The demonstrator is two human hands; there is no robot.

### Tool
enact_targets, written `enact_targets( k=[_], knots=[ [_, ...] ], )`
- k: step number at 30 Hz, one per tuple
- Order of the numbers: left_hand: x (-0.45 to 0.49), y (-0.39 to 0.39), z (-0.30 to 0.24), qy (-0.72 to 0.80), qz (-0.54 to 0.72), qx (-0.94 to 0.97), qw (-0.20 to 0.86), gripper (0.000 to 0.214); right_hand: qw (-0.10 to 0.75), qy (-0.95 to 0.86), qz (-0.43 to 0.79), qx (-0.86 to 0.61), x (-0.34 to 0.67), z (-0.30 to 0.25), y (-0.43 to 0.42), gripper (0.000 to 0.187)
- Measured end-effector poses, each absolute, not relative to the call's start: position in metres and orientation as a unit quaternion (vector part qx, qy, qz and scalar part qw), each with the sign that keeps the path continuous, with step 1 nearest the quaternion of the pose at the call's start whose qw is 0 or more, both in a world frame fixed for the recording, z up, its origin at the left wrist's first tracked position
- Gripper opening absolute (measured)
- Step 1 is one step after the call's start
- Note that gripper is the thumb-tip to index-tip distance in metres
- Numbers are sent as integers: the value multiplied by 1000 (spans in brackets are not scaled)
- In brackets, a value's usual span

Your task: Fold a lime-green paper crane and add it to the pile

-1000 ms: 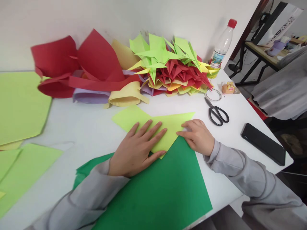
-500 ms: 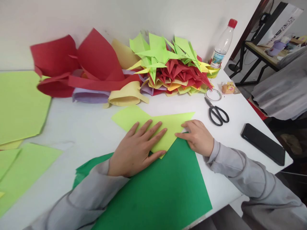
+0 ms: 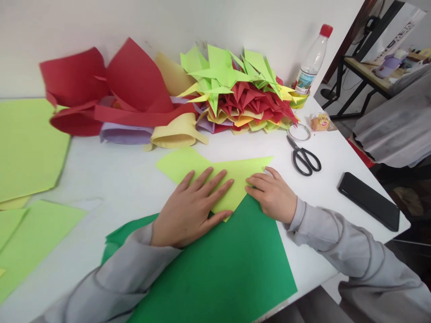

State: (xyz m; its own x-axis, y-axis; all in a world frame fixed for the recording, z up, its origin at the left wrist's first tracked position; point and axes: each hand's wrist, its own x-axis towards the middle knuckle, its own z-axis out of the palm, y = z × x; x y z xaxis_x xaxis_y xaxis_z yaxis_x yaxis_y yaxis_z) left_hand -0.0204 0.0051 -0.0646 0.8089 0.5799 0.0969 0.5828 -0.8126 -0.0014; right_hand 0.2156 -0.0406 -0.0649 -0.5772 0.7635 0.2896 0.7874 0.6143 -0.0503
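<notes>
A folded lime-green sheet of paper (image 3: 240, 172) lies partly on the white table and partly over a large dark green sheet (image 3: 229, 269). Flat on its left part rests my left hand (image 3: 190, 208), fingers spread and pressing down. At the paper's right edge, the fingertips of my right hand (image 3: 272, 195) touch the lime paper. Those fingers are bent and slightly apart, with nothing gripped between them. Beneath my left hand and wrist, part of both sheets is hidden.
Red paper shapes (image 3: 138, 80) and a pile of folded paper pieces (image 3: 245, 98) line the wall. To the right are scissors (image 3: 305, 159), a tape roll (image 3: 299, 132), a bottle (image 3: 310, 67), a wrapped snack (image 3: 321, 122) and a black phone (image 3: 369, 201). Lime sheets (image 3: 30, 148) lie left.
My right hand has shifted slightly at the lime paper's right edge, its fingers changing from a pointing pinch to a looser, more spread pose. My left hand has stayed put.
</notes>
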Motion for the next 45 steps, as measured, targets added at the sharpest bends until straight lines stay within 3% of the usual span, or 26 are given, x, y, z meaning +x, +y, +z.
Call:
enact_targets(
  k=[21, 32, 40, 45],
  knots=[
    [-22, 5, -67, -308, -49, -950, 0, 85, 150, -885, -17, -440, 217, -66, -39, 33],
    [-21, 5, -66, -306, -45, -951, 5, 84, 271, -849, 73, -447, 225, -75, -28, 35],
    [-21, 4, -65, -313, -40, -949, -8, 84, 178, -894, -35, -411, 214, -67, -40, 33],
    [-20, 4, -66, -313, -37, -949, -16, 83, 167, -916, -35, -362, 204, -62, -48, 28]
  ],
)
